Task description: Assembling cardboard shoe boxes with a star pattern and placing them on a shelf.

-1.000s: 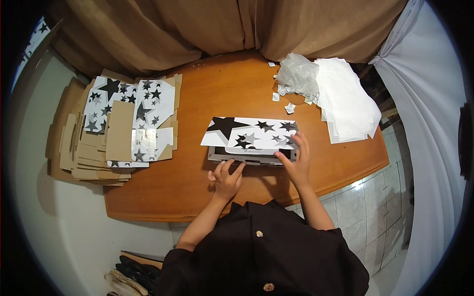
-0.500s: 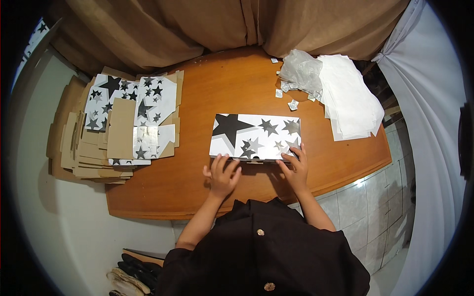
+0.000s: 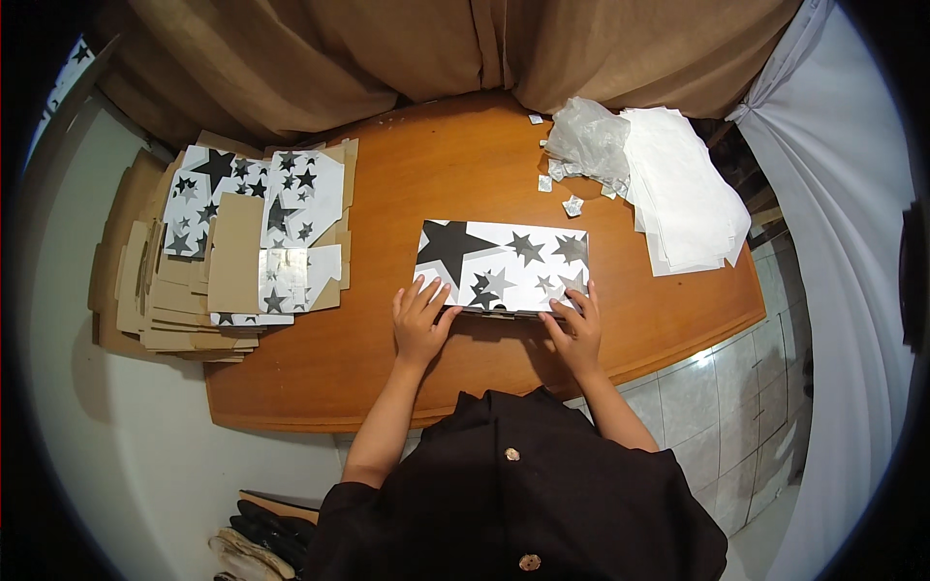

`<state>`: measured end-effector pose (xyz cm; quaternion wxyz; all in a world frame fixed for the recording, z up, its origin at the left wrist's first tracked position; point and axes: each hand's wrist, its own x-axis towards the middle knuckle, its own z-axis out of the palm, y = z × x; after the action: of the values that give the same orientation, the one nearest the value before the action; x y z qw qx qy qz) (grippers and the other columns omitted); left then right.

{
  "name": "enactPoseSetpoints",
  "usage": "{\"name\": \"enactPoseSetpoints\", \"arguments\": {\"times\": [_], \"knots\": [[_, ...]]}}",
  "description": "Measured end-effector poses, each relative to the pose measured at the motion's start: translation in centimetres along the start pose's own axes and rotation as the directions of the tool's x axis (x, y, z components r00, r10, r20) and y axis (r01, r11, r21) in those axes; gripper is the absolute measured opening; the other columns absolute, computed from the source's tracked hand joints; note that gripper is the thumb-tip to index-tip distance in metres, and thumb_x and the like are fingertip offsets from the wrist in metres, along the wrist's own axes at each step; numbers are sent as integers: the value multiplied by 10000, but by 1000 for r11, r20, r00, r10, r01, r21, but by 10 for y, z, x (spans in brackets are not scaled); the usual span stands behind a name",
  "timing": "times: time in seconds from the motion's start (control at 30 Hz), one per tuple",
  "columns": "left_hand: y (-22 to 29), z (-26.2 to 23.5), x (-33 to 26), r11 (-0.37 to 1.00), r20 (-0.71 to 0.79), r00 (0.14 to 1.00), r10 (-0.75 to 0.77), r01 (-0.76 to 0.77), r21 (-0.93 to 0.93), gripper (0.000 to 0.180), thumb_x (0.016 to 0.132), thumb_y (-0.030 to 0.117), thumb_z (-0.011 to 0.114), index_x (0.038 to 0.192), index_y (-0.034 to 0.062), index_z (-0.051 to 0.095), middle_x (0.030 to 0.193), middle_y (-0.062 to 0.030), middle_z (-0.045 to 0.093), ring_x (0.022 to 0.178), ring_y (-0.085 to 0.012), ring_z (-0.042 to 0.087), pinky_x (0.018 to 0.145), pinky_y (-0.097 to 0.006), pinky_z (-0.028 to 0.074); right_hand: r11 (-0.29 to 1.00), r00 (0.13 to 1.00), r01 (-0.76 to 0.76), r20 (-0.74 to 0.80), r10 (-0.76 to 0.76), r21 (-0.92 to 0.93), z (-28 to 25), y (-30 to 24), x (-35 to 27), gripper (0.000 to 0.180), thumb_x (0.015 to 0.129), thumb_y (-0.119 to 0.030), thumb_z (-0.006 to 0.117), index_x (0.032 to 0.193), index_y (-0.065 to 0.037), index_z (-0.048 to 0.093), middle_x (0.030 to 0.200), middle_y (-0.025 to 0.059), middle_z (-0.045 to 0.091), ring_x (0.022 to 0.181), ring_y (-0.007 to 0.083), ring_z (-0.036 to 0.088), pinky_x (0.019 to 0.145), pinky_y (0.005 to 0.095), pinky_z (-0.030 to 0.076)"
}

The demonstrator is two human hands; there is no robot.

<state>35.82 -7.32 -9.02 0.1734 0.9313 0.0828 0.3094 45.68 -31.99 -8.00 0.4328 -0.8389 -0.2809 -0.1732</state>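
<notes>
Lying flat on the left end of the wooden table (image 3: 387, 378), a stack of unfolded cardboard boxes (image 3: 232, 252) shows brown and star-printed faces, and white paper sheets (image 3: 683, 198) lie far right. The closed white box with black and grey stars (image 3: 502, 267) sits at the table's near middle. The left hand (image 3: 419, 322) and right hand (image 3: 573, 332) press open fingers on its near edge, gripping nothing.

We are seeing a smooth, slightly glossy cardboard box (image 3: 502, 268) printed with black and grey stars, lying on a polished wooden table (image 3: 465, 174) that is catching soft reflections. At far right, thin matt white paper sheets (image 3: 683, 198) are lying beside a crinkled, translucent plastic bag (image 3: 586, 143). At left, a stack of flat box blanks (image 3: 232, 247) is showing rough brown cardboard and one shiny silvery patch. Brown cloth curtains (image 3: 387, 58) are hanging matt behind.
</notes>
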Motion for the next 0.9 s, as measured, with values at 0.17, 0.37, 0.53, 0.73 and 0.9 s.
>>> {"name": "enactPoseSetpoints", "arguments": {"times": [0.17, 0.37, 0.53, 0.73, 0.9], "knots": [[2, -1, -4, 1000, 18, 1000, 25, -25, -7, 370, 736, 341, 711, 1045, 143, 669, 1124, -60, 620, 1136, -288, 500, 938, -515, 318, 993, 989, 115, 100, -112, -26, -10, 11, -1, 248, 696, -154, 754, 933, -117, 692, 1090, 122, 585, 1175, 442, 432, 926, 461, 416], [-7, 13, -9, 991, 3, 996, 84, -84, 108, 361, 741, 300, 705, 1059, 134, 661, 1128, -78, 618, 1119, -281, 518, 906, -504, 359, 901, 952, 300, 166, -259, -312, -5, 35, 2, 282, 766, -208, 696, 1047, -208, 661, 1180, -1, 595, 1221, 344, 444, 991, 539, 300], [-9, 16, -1, 987, -96, 985, 143, -135, 85, 301, 746, 260, 700, 991, 87, 679, 1030, -135, 649, 985, -298, 602, 808, -414, 451, 901, 963, 271, 107, -249, -339, 8, 31, 17, 260, 767, -195, 684, 1025, -208, 659, 1147, -20, 612, 1203, 289, 471, 1032, 580, 139], [1, 9, 1, 995, -75, 995, 73, -68, 69, 274, 733, 236, 713, 957, 80, 690, 1035, -139, 649, 990, -305, 605, 826, -422, 449, 932, 930, 351, 152, -335, -90, 26, -17, 10, 265, 708, -182, 696, 970, -198, 655, 981, -40, 625, 994, 195, 557, 1006, 539, 204], [2, 8, 0, 996, -76, 995, 64, -59, 61, 281, 731, 237, 714, 961, 78, 688, 1035, -138, 649, 993, -305, 604, 836, -427, 447, 878, 892, 449, 137, -430, -166, 55, -8, 2, 217, 717, -209, 670, 932, -195, 649, 927, -74, 606, 914, 111, 553, 977, 511, 224]]}}
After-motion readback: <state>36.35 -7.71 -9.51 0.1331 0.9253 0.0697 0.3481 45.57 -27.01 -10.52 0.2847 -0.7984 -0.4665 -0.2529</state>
